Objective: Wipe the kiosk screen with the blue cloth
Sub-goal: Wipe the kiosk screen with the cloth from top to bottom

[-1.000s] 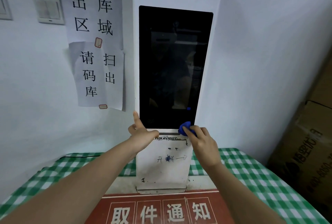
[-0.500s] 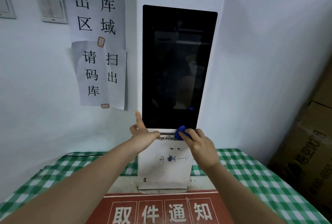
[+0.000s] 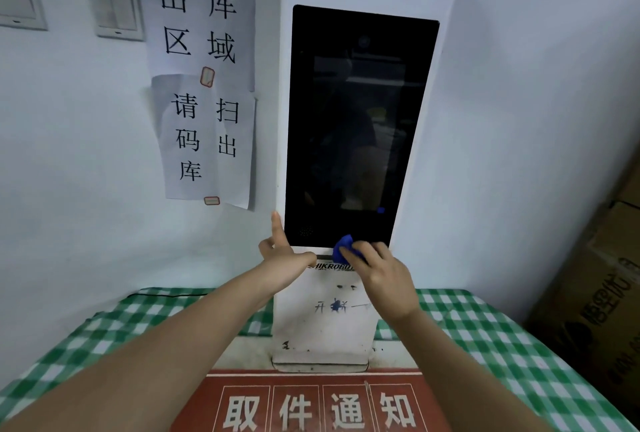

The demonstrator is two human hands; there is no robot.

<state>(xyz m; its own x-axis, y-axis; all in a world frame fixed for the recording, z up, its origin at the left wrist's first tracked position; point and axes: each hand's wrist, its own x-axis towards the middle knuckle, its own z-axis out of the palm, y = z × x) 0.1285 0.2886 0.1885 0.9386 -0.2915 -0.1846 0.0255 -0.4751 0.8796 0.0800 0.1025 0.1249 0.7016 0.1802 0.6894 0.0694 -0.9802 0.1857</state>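
A tall white kiosk [image 3: 322,327] stands upright on the table, with a dark, switched-off screen [image 3: 356,126] on its front. My right hand [image 3: 381,275] presses a small bunched blue cloth [image 3: 343,248] against the screen's bottom edge, right of centre. My left hand [image 3: 284,255] steadies the kiosk at its lower left corner, with the index finger pointing up along the left edge and the thumb lying across the front below the screen.
The table wears a green and white checked cloth [image 3: 485,338] with a red notice sign [image 3: 311,404] in front of the kiosk. Paper notices [image 3: 204,85] and light switches [image 3: 117,14] hang on the left wall. Cardboard boxes [image 3: 595,293] stand at the right.
My right hand has slid the blue cloth leftward along the screen's bottom edge. The view has shifted a little; my left hand keeps its hold on the kiosk.
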